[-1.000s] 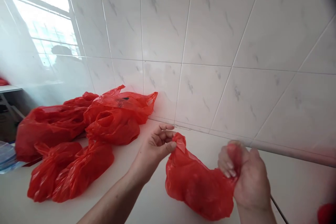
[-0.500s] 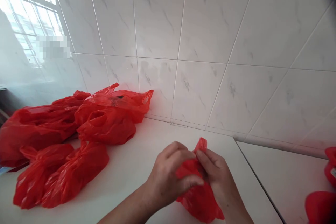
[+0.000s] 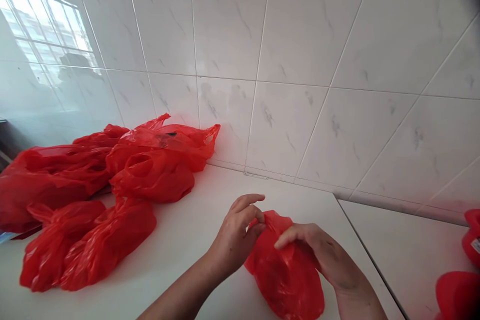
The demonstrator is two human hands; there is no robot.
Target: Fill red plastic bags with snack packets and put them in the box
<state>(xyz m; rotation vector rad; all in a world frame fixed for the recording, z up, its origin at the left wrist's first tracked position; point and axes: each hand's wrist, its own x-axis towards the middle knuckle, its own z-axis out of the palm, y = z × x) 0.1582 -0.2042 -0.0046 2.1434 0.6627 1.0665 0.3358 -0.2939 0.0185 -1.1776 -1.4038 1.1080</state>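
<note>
A thin red plastic bag [image 3: 288, 280] hangs between my hands over the white tabletop, its body puffed out and facing me. My left hand [image 3: 238, 237] pinches the upper left edge of the bag between thumb and forefinger, with the other fingers raised. From the right, my right hand [image 3: 315, 247] grips the bag near its top, thumb lying across the front and fingers hidden behind the plastic. What the bag contains, if anything, cannot be made out.
Several filled red plastic bags [image 3: 153, 177] crowd the table's left side, two tied bags [image 3: 108, 245] in front. The tiled wall [image 3: 292, 60] rises behind the white table [image 3: 195, 255]. Red objects [image 3: 457, 292] stand at the right edge, past a seam between tabletops.
The bag has turned and spread wider toward me. My right hand has shifted its hold, thumb now over the front; my left hand has moved slightly left and pinches the bag's edge.
</note>
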